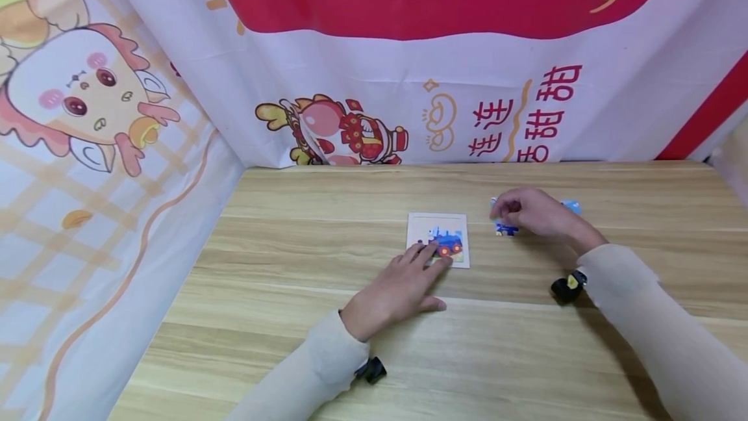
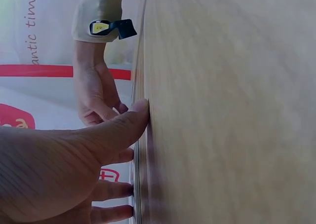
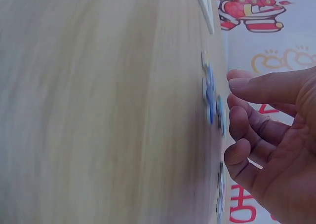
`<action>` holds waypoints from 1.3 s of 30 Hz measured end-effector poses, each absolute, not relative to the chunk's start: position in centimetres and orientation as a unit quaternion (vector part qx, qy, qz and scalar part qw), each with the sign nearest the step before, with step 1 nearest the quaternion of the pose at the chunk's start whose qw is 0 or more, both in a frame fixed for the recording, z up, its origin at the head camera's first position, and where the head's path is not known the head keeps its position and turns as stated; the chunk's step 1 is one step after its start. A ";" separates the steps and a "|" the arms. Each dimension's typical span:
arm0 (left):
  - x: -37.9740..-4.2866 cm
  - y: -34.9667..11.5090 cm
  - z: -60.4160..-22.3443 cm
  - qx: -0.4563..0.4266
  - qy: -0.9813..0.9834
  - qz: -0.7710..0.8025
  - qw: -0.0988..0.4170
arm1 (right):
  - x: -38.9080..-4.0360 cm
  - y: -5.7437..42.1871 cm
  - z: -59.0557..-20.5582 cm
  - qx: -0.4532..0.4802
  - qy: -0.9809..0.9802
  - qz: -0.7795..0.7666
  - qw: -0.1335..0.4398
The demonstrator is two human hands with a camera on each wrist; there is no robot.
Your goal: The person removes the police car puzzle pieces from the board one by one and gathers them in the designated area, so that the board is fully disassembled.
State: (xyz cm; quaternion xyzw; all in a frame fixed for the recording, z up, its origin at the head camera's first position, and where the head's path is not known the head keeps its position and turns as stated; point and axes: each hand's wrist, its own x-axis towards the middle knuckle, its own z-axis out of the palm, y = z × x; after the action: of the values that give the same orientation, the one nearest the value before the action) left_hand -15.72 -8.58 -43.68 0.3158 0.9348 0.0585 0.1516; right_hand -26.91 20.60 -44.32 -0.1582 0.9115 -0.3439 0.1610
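A square jigsaw puzzle board (image 1: 467, 226) with a pale rim lies on the table, partly filled by a picture of a blue train (image 1: 448, 240). My left hand (image 1: 402, 283) rests on its near left part with outstretched fingers, which cover some of the picture. Right of the board, my right hand (image 1: 540, 213) hovers over loose puzzle pieces (image 1: 507, 230), fingers loosely bent. The right wrist view shows nothing between the thumb and fingers of that hand (image 3: 281, 135), and blue pieces (image 3: 210, 93) lie on the table just beside the fingertips.
Another light-blue piece (image 1: 573, 206) shows behind the right hand, partly hidden by it. The wooden table (image 1: 304, 232) ends at a printed cloth (image 1: 362, 63) at the back and another at the left. Black wrist cameras (image 1: 567, 288) hang at both sleeves.
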 end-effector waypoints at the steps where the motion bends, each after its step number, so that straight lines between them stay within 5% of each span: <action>1: -15.7 -8.6 -43.7 0.316 0.935 0.057 0.149 | -26.9 20.4 -44.2 -0.161 0.912 -0.343 0.158; 15: -15.2 -7.4 -43.4 0.350 0.929 0.017 0.120 | -26.6 15.8 -43.5 -0.220 0.893 -0.370 0.131; 39: -15.3 -5.6 -43.3 0.326 0.936 -0.010 0.129 | -27.0 10.3 -43.7 -0.263 0.876 -0.362 0.182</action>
State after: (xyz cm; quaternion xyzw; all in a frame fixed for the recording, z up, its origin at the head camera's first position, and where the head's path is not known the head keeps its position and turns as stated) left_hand -15.28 -5.61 -43.34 0.3263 0.9364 -0.0099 0.1289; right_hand -26.97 10.31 -43.72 -0.2626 0.8755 -0.3623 0.1823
